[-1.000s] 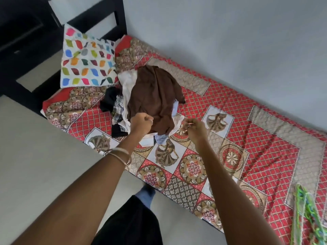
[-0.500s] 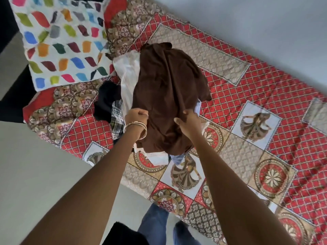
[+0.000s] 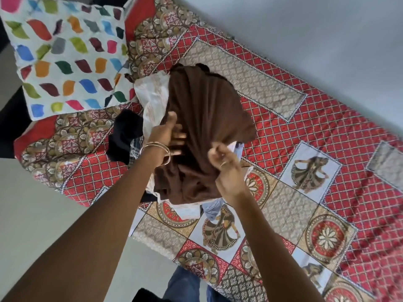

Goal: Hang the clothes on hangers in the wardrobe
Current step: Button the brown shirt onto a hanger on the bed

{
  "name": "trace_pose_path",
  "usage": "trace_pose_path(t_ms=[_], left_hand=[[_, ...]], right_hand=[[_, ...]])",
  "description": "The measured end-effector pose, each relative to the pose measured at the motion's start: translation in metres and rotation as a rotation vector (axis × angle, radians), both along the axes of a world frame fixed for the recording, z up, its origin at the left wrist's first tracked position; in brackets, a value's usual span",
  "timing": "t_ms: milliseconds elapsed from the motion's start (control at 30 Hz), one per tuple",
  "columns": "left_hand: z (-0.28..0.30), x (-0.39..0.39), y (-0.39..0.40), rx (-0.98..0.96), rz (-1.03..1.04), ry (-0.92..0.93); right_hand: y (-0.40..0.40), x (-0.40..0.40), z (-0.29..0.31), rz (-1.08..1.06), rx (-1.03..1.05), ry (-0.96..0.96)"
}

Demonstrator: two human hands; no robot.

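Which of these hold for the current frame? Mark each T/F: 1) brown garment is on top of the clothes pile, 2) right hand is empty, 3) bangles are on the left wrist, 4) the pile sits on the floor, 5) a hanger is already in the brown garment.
1) True. The brown garment lies on top of the clothes pile.
2) False. The right hand pinches a fold of the brown garment.
3) True. Thin bangles circle the wrist of the left hand.
4) False. The pile sits on the bed, on the red patterned bedspread.
5) False. No hanger shows in or near the garment in this frame.
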State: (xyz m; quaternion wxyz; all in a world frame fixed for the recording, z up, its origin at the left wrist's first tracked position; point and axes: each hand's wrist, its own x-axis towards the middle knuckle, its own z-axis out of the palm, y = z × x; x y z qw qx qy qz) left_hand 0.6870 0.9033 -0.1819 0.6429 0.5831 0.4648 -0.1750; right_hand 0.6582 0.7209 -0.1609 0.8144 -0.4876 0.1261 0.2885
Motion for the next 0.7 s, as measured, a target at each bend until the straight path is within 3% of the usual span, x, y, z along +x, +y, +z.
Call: trace_pose_path(t_ms=[67, 167, 300, 367, 433, 500, 567, 633, 700], left_hand=[[0.006, 0.015, -0.006, -0.054, -0.092, 0.053], [0.025, 0.025, -0.033, 0.027, -0.252, 0.025], [0.029, 0.024, -0.057, 0.19, -0.34, -0.061], [0.04, 0.017, -0.049, 0.032, -0.344, -0.135], [0.052, -0.003, -0.029, -0.198, -0.372, -0.147], [0.06, -0.029, -0.01, -0.391, -0.474, -0.046], [0.057, -0.05, 0.01, -0.382, -0.678, 0.148], [0.048, -0.066, 0.022, -0.169, -1.096, 0.409], [0.038, -0.072, 0.029, -0.058, -1.44, 0.595]], right_hand=[[-0.006, -0.001, 0.013, 0.465, -0.067, -0.193], [-0.011, 0.017, 0.026, 1.042, -0.193, -0.265], [-0.009, 0.051, 0.042, 1.516, -0.318, -0.264], [-0.019, 0.072, 0.048, 1.615, -0.514, -0.283], [-0.041, 0.09, 0.044, 1.365, -0.763, -0.135], [-0.066, 0.098, 0.017, 0.754, -0.929, 0.007], [-0.082, 0.102, -0.014, 0.268, -1.124, -0.095], [-0.082, 0.101, -0.035, 0.209, -1.14, -0.142], [-0.062, 0.098, -0.043, 0.281, -0.932, -0.039]])
